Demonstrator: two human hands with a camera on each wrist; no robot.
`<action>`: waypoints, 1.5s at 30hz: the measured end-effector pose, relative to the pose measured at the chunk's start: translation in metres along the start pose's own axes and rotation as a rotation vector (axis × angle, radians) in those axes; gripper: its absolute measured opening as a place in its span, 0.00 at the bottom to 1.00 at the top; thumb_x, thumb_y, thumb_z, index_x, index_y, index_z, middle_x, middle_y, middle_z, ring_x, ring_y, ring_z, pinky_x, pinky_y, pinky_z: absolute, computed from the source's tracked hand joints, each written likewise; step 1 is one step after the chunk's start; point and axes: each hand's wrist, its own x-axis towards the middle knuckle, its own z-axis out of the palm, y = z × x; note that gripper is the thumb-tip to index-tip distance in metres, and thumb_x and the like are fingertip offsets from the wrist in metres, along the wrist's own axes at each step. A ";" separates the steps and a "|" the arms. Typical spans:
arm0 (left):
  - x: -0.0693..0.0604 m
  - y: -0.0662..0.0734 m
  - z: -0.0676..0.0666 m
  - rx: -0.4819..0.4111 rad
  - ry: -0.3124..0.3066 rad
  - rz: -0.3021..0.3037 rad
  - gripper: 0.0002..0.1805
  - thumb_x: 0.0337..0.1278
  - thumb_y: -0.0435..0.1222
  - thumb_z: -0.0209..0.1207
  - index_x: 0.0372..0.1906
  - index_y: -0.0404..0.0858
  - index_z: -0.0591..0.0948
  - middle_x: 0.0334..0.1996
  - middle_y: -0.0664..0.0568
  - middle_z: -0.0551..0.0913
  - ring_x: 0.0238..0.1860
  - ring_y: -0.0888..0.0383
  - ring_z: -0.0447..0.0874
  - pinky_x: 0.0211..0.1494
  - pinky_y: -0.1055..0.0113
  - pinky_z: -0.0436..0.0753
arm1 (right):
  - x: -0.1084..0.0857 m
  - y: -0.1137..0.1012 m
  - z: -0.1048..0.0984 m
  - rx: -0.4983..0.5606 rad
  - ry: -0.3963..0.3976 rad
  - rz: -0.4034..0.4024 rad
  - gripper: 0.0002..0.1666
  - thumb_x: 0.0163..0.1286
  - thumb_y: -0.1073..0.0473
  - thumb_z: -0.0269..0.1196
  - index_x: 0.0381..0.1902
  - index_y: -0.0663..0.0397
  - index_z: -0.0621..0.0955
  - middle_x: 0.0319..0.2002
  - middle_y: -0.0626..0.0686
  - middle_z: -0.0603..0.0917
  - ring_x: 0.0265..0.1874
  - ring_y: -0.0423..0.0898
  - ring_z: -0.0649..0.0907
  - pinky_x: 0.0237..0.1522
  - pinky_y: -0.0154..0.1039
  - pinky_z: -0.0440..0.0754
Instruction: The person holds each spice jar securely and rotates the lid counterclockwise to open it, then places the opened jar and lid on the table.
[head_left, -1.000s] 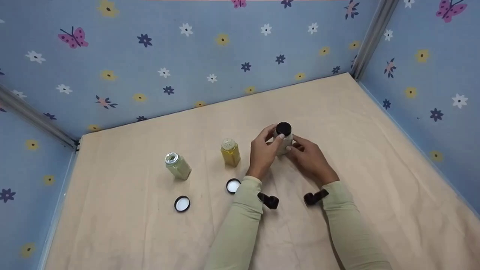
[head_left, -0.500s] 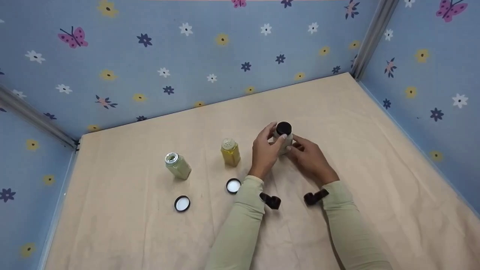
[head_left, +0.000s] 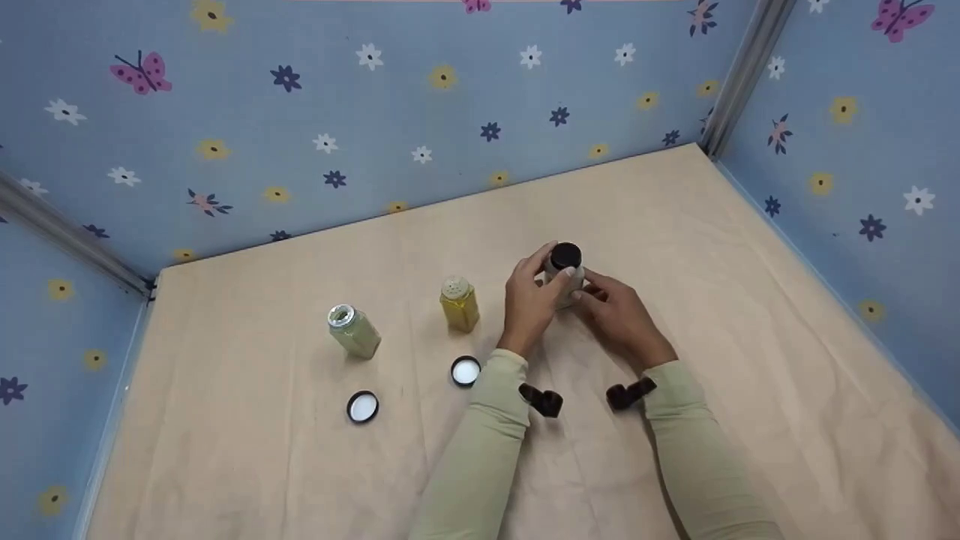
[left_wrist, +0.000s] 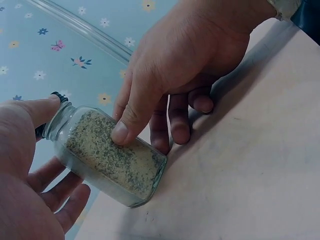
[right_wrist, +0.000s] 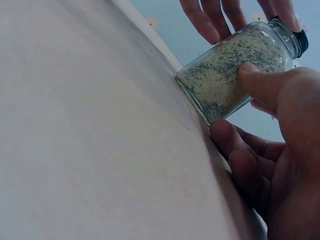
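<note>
A glass spice jar (left_wrist: 112,155) holds a pale seasoning flecked with green herbs. Its black cap (head_left: 566,256) is on, and the jar stands upright on the covered table. My left hand (head_left: 529,307) pinches the cap, thumb on the near side and fingers around the far side. Lower down, my right hand (head_left: 626,319) grips the jar's body; the right wrist view shows the thumb (right_wrist: 267,85) pressed on the glass. Left of the hands stands a spice jar of yellow powder (head_left: 460,309) with a perforated shaker top.
Farther left is a jar of pale green powder (head_left: 356,335), uncapped, with a silvery rim. Two black caps, one nearer the left (head_left: 363,407) and one by my left sleeve (head_left: 465,371), lie with white insides up. Flowered walls (head_left: 390,105) bound the table (head_left: 225,450).
My left hand has shifted slightly to the right around the cap. The right hand and the jar have stayed in nearly the same place.
</note>
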 end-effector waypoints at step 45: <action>-0.019 0.010 -0.011 -0.103 0.164 0.044 0.24 0.64 0.39 0.64 0.62 0.34 0.76 0.53 0.53 0.80 0.55 0.62 0.77 0.58 0.58 0.79 | 0.002 -0.001 0.002 0.017 0.005 0.070 0.30 0.74 0.43 0.60 0.72 0.35 0.72 0.48 0.53 0.82 0.46 0.51 0.80 0.48 0.49 0.77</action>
